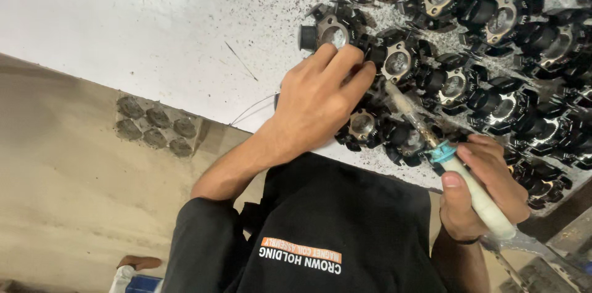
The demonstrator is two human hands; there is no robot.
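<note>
My left hand (317,99) lies on a cluster of black coil parts with round metal centres (394,62), its fingers curled over one of them and pinning it to the white table (154,16). My right hand (481,185) grips the white handle of a soldering iron (478,197) with a blue collar. The iron's metal shaft (410,111) slants up to the left and its tip ends beside my left fingers, among the parts. A thin wire (253,108) curves off the table edge near my left wrist.
Many more of the same black parts (499,19) crowd the table's right side. Dark specks litter the white top. Below the table edge lie a beige floor, a grid of dark cells (154,126), a foot (140,262) and a metal frame (542,256).
</note>
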